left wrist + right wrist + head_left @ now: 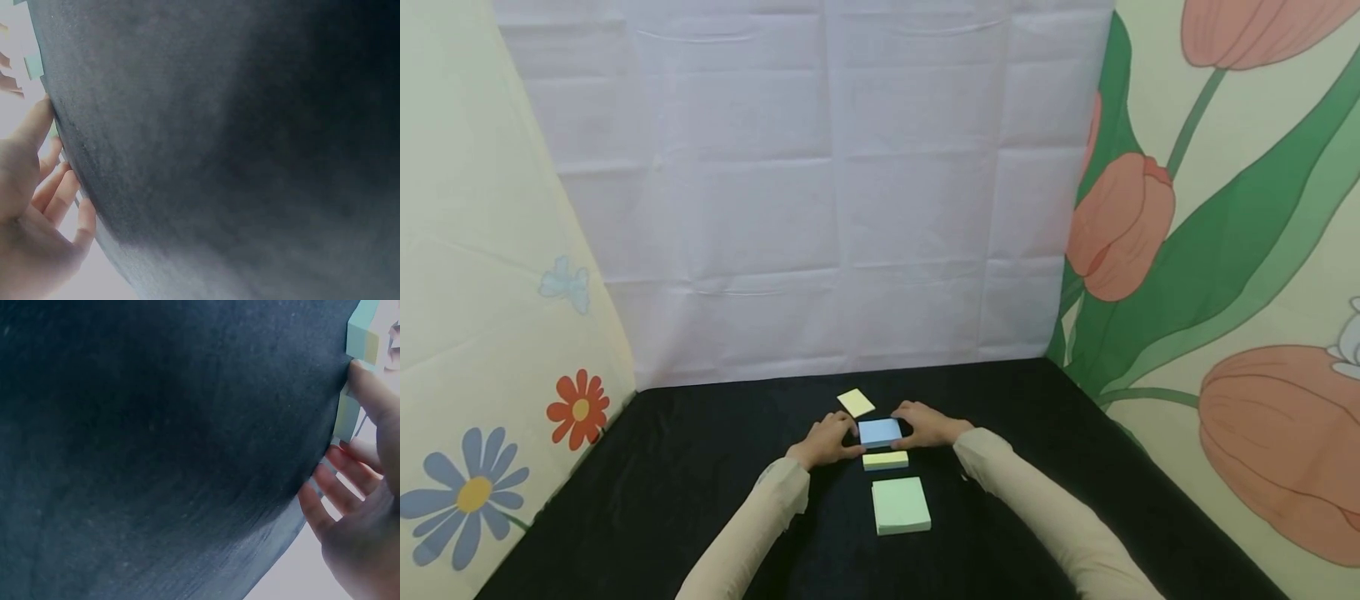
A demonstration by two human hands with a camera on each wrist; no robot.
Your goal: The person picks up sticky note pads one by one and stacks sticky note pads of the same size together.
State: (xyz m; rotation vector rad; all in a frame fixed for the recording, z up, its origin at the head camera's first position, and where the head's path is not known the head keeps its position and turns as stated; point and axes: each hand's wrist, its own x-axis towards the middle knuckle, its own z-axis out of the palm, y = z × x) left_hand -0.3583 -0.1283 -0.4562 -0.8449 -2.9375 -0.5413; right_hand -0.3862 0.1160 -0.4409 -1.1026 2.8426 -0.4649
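A blue sticky-note pad lies on the black table, and both hands hold it. My left hand grips its left side and my right hand grips its right side, fingers curled at the edges. Just in front of it sits a thin yellow pad with a blue layer underneath. Nearer me lies a thicker pale green pad. A single yellow note lies behind the blue pad. The wrist views show mostly black cloth, with the left hand and right hand at the frame edges.
White sheeting forms the back wall. Flower-printed panels stand at the left and right, closing in the table on three sides. Beige sleeves cover both forearms.
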